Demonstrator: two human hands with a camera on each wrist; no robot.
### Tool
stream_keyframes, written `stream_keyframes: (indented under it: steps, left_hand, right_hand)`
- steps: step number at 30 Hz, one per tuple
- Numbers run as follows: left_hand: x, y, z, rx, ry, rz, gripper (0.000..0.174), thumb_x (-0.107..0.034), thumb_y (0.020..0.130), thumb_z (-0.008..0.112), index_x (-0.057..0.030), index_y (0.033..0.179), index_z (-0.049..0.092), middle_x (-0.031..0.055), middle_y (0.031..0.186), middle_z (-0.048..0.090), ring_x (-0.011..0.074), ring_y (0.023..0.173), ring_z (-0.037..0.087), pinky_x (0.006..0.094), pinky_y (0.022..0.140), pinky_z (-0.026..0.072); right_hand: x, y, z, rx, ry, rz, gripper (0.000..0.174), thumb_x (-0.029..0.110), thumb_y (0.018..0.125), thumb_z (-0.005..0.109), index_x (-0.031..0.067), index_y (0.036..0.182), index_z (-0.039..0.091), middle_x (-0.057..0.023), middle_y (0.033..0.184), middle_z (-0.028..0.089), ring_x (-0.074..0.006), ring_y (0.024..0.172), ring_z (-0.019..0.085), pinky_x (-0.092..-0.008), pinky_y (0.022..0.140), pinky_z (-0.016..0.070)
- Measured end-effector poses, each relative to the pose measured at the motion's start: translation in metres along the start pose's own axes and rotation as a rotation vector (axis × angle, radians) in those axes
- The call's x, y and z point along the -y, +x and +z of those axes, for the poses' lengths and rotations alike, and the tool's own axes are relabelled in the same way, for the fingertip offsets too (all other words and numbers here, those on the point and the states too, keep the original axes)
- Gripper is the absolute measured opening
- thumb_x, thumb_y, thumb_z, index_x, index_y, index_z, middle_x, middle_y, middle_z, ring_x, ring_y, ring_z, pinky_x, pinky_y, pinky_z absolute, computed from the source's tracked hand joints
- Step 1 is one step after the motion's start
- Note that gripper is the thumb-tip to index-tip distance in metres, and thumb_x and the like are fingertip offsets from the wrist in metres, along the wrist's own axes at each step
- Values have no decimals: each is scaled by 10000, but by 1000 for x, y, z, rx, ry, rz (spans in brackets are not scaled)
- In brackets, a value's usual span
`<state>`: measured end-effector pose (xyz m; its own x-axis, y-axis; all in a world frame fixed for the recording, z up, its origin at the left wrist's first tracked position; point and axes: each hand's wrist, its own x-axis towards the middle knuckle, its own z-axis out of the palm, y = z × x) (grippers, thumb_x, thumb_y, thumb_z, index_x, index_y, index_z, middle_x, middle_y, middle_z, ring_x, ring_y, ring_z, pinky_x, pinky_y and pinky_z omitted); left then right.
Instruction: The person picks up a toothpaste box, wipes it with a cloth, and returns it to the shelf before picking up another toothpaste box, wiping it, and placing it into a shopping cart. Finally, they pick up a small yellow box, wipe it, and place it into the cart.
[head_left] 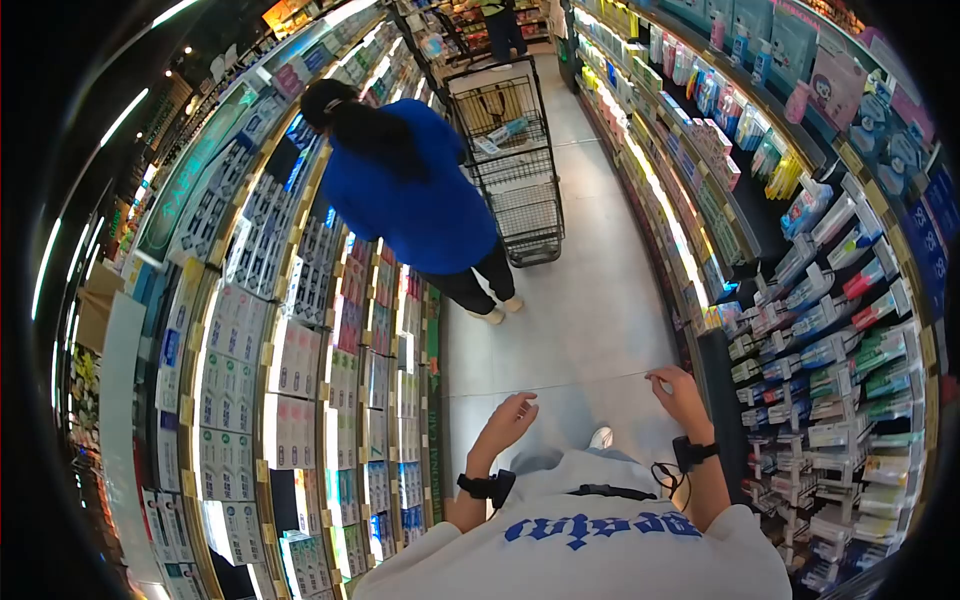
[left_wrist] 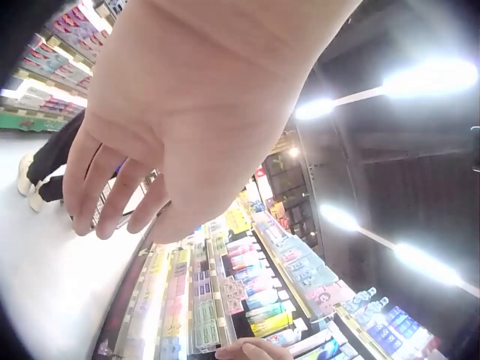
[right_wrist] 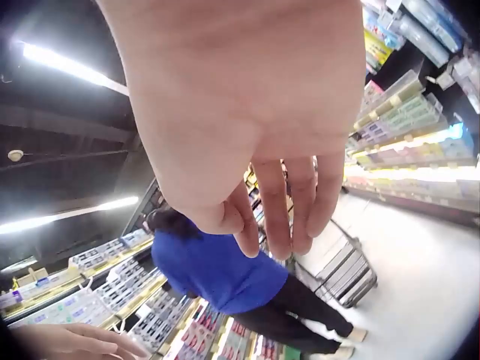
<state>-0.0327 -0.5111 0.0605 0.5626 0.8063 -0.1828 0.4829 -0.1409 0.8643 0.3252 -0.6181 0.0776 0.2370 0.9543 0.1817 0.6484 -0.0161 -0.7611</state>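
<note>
My left hand (head_left: 507, 422) hovers over the aisle floor in front of my body, its fingers loosely bent around nothing. In the left wrist view, the palm of that left hand (left_wrist: 187, 112) fills the top, with fingers hanging relaxed. Across from it, my right hand (head_left: 682, 398) is also held out in the air, nearer the right-hand shelves, and holds nothing. The right wrist view shows the right hand (right_wrist: 255, 127) with slack, slightly bent fingers. Both wrists carry black straps. The hands are well apart from each other.
A person in a blue top (head_left: 410, 190) stands ahead at the left shelves (head_left: 235, 370), stocked with boxed goods. Beside them is a black wire shopping cart (head_left: 515, 180) with a few items. Toothbrush packs hang on the right rack (head_left: 830, 360). Pale floor (head_left: 590, 270) runs between.
</note>
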Motion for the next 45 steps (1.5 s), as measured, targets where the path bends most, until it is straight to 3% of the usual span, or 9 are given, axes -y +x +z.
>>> stream_keyframes:
  steps: [11, 24, 27, 31, 35, 37, 39, 43, 45]
  left_hand:
    - [27, 211, 6, 2, -97, -287, 359, -287, 975, 633, -39, 1234, 638, 86, 969, 692, 170, 860, 674, 307, 763, 532]
    - [46, 619, -43, -13, -344, -211, 389, -297, 953, 643, -16, 1221, 622, 82, 853, 667, 159, 759, 642, 303, 692, 525]
    - [42, 702, -49, 72, -346, -369, 503, -339, 957, 643, -39, 1342, 523, 133, 1072, 653, 179, 862, 654, 312, 751, 556]
    - [47, 786, -57, -299, -660, -655, 664, -330, 944, 660, 43, 1407, 363, 153, 1097, 605, 253, 939, 671, 363, 729, 604]
    - [67, 846, -77, -379, -825, -767, 524, -314, 948, 650, 52, 1266, 451, 166, 1098, 578, 275, 990, 662, 381, 758, 606]
    - [66, 865, -84, -485, -944, -599, 518, -314, 944, 654, 45, 1266, 466, 161, 1074, 591, 283, 943, 670, 379, 767, 602]
    - [89, 894, -82, -674, -1107, -803, 484, -303, 931, 670, 44, 1228, 509, 160, 1036, 614, 289, 895, 667, 370, 776, 593]
    - [112, 914, -68, -766, -1013, -434, 288, -205, 933, 626, 55, 1052, 595, 160, 923, 630, 284, 800, 638, 449, 683, 562]
    - [52, 933, -101, -870, -1491, -785, 213, -160, 930, 617, 42, 993, 596, 171, 896, 625, 298, 784, 629, 458, 638, 548]
  right_hand:
    - [-111, 186, 0, 158, 163, 26, 141, 11, 832, 681, 24, 967, 721, -141, 916, 694, -311, 885, 672, -373, 790, 527]
    - [-189, 551, -38, 70, 68, 71, 148, 48, 914, 658, 2, 1050, 694, -137, 932, 709, -243, 875, 699, -337, 790, 546]
    - [-213, 620, -27, 139, 91, 75, 153, 68, 922, 665, 7, 1059, 693, -127, 953, 713, -225, 873, 693, -329, 788, 545]
    - [-265, 721, -24, 264, 118, 96, 181, 101, 936, 667, -2, 1083, 691, -142, 949, 721, -220, 883, 696, -329, 795, 542]
    - [-337, 850, -28, 263, 10, -39, 205, 127, 935, 653, -17, 1080, 670, -176, 961, 710, -267, 887, 702, -354, 790, 541]
    - [-355, 922, -28, 293, 65, 51, 239, 154, 932, 662, -9, 1106, 664, -180, 942, 700, -274, 885, 699, -365, 784, 542]
    - [-371, 999, -20, 350, 39, 24, 271, 164, 929, 666, -3, 1142, 648, -176, 936, 694, -278, 876, 698, -365, 781, 546]
    - [-388, 1104, 20, 446, 65, 46, 585, 222, 887, 718, 55, 1396, 484, -216, 1115, 635, -329, 990, 662, -388, 866, 539]
    - [-377, 1153, 48, 371, 37, -91, 766, 248, 857, 745, 95, 1503, 363, -254, 1256, 561, -378, 1124, 596, -422, 965, 498]
